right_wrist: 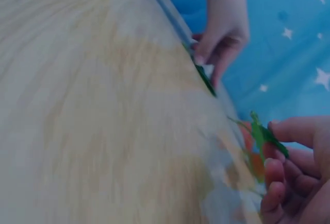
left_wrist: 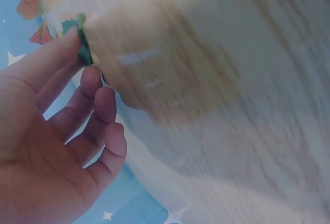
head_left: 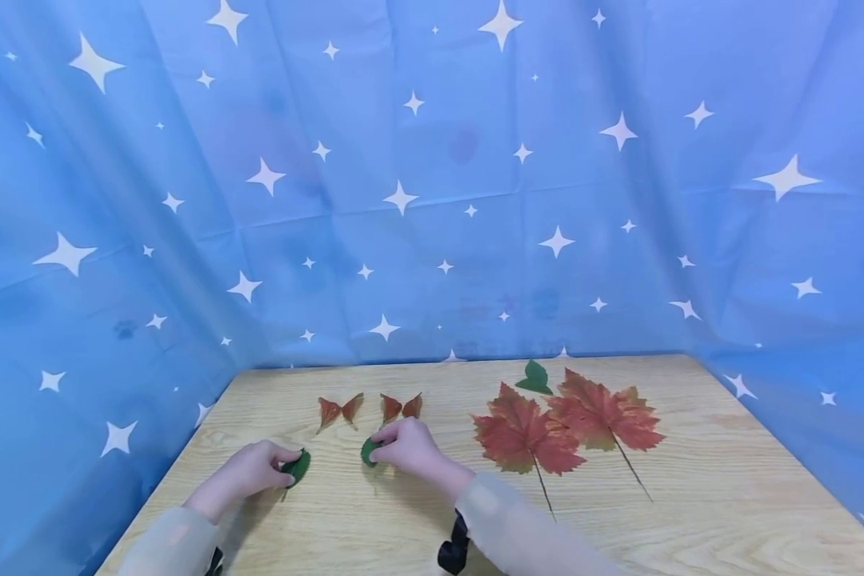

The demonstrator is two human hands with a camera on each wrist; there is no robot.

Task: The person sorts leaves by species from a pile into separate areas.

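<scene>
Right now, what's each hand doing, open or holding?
Left hand: holding a green leaf, pinched.
Right hand: holding another green leaf, pinched.

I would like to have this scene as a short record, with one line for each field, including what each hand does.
Left hand: pinches a small green leaf
Right hand: pinches another green leaf
Beyond the hands: two bow-shaped red pieces, side by side
Right side: two large red leaves with long stems
Behind the large leaves: a green leaf piece
Surface: wooden table
Background: blue cloth with white stars
</scene>
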